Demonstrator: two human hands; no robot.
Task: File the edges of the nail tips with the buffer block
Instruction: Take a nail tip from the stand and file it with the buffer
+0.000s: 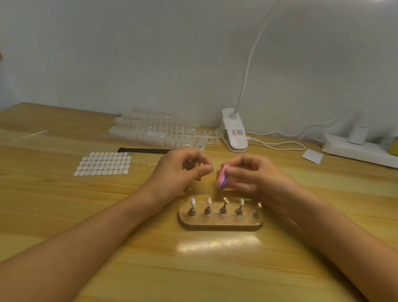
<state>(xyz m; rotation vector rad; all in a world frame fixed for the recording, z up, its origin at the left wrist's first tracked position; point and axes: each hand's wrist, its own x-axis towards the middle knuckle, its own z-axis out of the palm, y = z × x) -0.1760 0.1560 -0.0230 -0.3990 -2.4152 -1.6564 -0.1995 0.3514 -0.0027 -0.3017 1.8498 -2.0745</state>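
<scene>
Two hands, one buffer block, five pegs on one stand

Just behind the oval wooden stand [220, 223] on the tabletop [185, 267], the right hand [255, 178] has its grip closed round one pink-and-purple buffer block [222, 179], fingers curled over it, held on edge. The left hand [180, 173], beside the block and behind the stand's left end, curls its grip with thumb against forefinger; whether it holds anything I cannot tell. Five metal pegs [222, 210] stand in the stand, each topped by a small nail tip [192, 201].
</scene>
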